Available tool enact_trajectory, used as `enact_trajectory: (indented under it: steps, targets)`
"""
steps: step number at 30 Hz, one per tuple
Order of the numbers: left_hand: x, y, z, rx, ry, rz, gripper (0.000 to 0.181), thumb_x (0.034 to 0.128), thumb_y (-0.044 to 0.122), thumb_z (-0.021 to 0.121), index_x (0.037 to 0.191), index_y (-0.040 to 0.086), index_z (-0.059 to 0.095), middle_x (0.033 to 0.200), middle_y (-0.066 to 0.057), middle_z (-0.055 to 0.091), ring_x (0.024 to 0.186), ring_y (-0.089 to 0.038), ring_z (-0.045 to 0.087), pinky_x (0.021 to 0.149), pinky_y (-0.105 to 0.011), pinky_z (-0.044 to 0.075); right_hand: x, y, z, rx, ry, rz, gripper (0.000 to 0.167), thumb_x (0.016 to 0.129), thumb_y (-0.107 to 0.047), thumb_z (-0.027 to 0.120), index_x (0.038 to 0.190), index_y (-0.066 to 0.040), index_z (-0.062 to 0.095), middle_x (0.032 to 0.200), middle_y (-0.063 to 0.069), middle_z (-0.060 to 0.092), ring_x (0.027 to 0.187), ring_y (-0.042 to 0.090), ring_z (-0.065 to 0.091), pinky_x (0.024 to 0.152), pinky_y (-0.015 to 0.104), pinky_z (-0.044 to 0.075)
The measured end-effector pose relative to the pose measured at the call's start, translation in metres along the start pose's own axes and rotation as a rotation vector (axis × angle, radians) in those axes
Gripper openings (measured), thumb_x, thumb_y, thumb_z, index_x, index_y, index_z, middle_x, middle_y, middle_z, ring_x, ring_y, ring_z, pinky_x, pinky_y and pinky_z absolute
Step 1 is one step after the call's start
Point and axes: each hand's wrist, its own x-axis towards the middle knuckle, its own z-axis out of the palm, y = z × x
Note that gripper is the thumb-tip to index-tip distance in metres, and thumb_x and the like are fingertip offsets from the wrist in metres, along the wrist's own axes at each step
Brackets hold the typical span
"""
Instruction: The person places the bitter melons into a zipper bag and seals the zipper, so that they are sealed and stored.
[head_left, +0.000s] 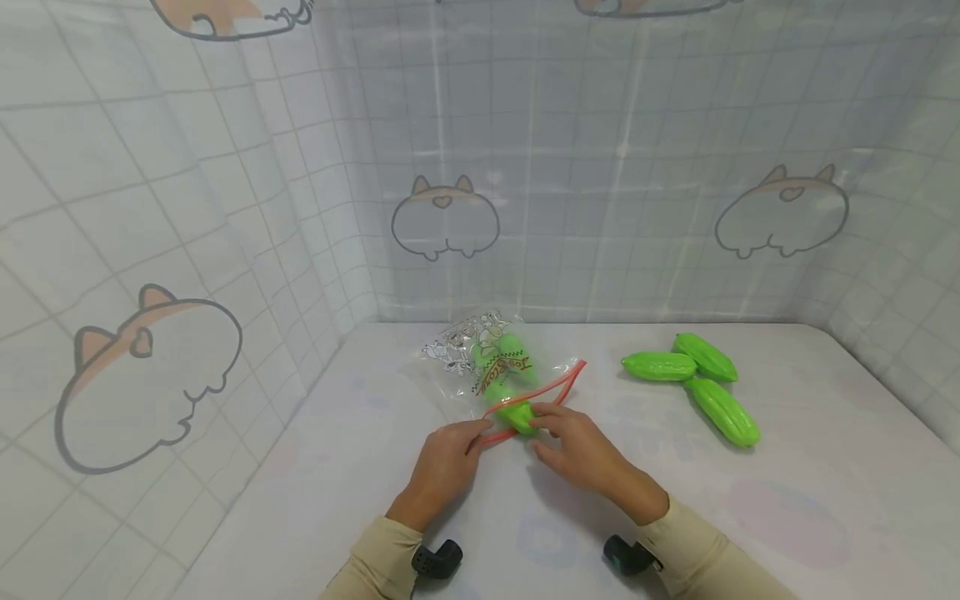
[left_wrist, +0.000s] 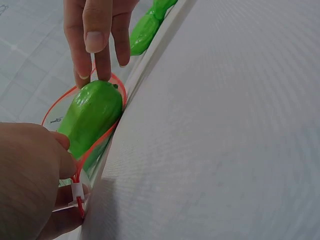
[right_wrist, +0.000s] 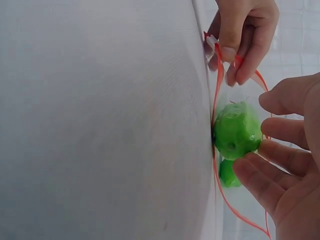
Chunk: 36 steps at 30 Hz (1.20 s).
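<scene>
A clear zip bag (head_left: 457,387) with cartoon print and a red zip edge lies on the table, its mouth spread toward me. My left hand (head_left: 447,462) pinches the left end of that red edge, by a white slider (left_wrist: 77,191). In the mouth lies a green ridged vegetable like a bitter melon (head_left: 517,415), its near end sticking out. With fingers extended, my right hand (head_left: 581,446) touches this end; the right wrist view shows the fingertips against it. More green melons (head_left: 513,350) show through the plastic deeper inside; their exact number is unclear.
Three loose green bitter melons (head_left: 723,412) lie close together on the table at right. Behind the table (head_left: 300,500) hangs a white grid-patterned curtain (head_left: 562,250) with cartoon corgis, which also runs along both sides.
</scene>
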Motion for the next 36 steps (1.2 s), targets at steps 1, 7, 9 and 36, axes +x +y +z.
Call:
enact_trajectory:
  steps: [1,7,9,36]
  targets:
    - [0.000,0.000,0.000,0.002,0.001,0.000,0.025,0.0860,0.000,0.075,0.109,0.011,0.077,0.104,-0.003,0.075,0.098,-0.020,0.071,0.084,-0.038,0.058,0.001,0.000,0.000,0.008,0.003,0.001,0.031,0.088,-0.004,0.073,0.118,0.004,0.071,0.137,0.017,0.059,0.109,0.028,0.065,0.082,0.039,0.058]
    - [0.001,0.001,0.000,0.013,0.004,0.003,0.025,0.0865,-0.001,0.074,0.108,0.011,0.078,0.103,-0.003,0.076,0.097,-0.020,0.072,0.083,-0.038,0.058,0.004,0.001,0.002,0.038,-0.002,-0.006,0.030,0.089,-0.003,0.072,0.118,0.005,0.070,0.138,0.018,0.058,0.114,0.029,0.063,0.083,0.042,0.058]
    - [0.001,0.001,0.000,0.014,0.006,0.006,0.025,0.0866,-0.001,0.074,0.108,0.011,0.078,0.103,-0.002,0.076,0.097,-0.019,0.072,0.082,-0.038,0.058,0.005,0.001,0.002,0.041,-0.007,-0.006,0.030,0.089,-0.003,0.072,0.118,0.004,0.070,0.139,0.018,0.058,0.114,0.029,0.063,0.083,0.042,0.058]
    - [0.002,0.002,-0.002,0.015,-0.003,0.004,0.024,0.0864,0.000,0.074,0.108,0.011,0.078,0.102,-0.003,0.076,0.095,-0.020,0.072,0.081,-0.038,0.058,0.009,0.005,0.007,0.127,-0.076,0.062,0.035,0.092,-0.009,0.069,0.126,0.000,0.067,0.150,0.018,0.046,0.117,0.031,0.063,0.091,0.044,0.055]
